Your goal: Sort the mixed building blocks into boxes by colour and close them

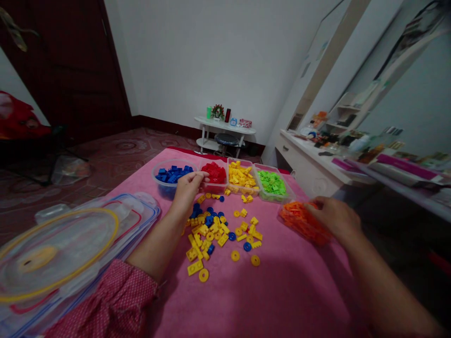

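My left hand (188, 188) reaches between the tub of blue bricks (172, 173) and the box of red bricks (213, 172). Its thumb and fingers are pinched together at the red box's near left side; whatever they hold is too small to name. At the right, my right hand (336, 217) is closed at the edge of a clear box of orange bricks (299, 218), fingertips against the orange pieces. What sits between those fingers is hidden. Loose yellow bricks (222, 240), with blue bricks and wheels (247, 246) among them, lie scattered between my hands.
Boxes of yellow bricks (241, 176) and green bricks (272, 183) continue the row along the far side of the pink table (268, 300). Stacked clear lids (77, 249) lie at the left. A cluttered dresser (313, 155) stands to the right, a small white shelf (225, 124) beyond.
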Motion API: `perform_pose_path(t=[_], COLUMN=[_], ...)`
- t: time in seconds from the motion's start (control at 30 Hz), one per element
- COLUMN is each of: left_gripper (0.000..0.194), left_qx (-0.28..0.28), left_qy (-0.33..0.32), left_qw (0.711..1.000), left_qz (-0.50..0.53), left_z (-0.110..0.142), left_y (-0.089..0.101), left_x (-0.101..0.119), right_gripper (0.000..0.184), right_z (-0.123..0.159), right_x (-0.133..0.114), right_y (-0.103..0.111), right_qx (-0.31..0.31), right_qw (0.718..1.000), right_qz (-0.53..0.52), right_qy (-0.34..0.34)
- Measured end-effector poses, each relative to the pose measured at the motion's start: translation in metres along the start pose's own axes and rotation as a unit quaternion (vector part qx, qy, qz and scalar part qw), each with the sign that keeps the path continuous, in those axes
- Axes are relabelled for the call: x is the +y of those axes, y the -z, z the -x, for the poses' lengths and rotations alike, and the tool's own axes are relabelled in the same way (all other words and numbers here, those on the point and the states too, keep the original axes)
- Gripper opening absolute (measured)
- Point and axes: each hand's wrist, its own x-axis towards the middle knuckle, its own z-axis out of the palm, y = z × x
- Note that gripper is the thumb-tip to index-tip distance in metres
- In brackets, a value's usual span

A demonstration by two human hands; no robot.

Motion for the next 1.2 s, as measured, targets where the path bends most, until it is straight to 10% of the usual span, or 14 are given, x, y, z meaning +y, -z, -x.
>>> perform_pose_path(t=[0.17, 0.33, 0.43, 0.7, 0.9, 1.2], left_gripper=[0.031, 0.030, 0.031, 0.033, 0.029, 0.030], left_qx=[0.006, 0.004, 0.007, 0.019, 0.011, 0.006], left_qy=[0.003, -0.014, -0.012, -0.008, -0.004, -0.005], left_qw=[1.000, 1.000, 1.000, 0.999, 1.000, 1.000], left_qz=[-0.001, -0.001, -0.004, -0.030, -0.018, -0.020], left_z=[-0.003, -0.005, -0.005, 0.000, -0.002, -0.003], left_y=[0.001, 0.002, 0.003, 0.001, 0.003, 0.002], left_x=[-0.002, -0.005, -0.004, 0.002, -0.001, -0.006], right_gripper=[0.029, 0.021, 0.027, 0.017, 0.016, 0.015], right_z=[0.029, 0.100, 0.117, 0.077, 0.102, 0.123], right_x=[-0.045, -0.146, -0.183, -0.183, -0.211, -0.234], right_y=[-0.019, -0.051, -0.065, -0.069, -0.055, -0.039], right_qx=[0.031, -0.059, -0.077, 0.020, -0.052, -0.066], right_qw=[0.981, 0.807, 0.759, 0.886, 0.847, 0.877], right_qz=[-0.105, -0.354, -0.345, -0.237, -0.218, -0.088], right_qy=[0.159, 0.468, 0.547, 0.399, 0.482, 0.468])
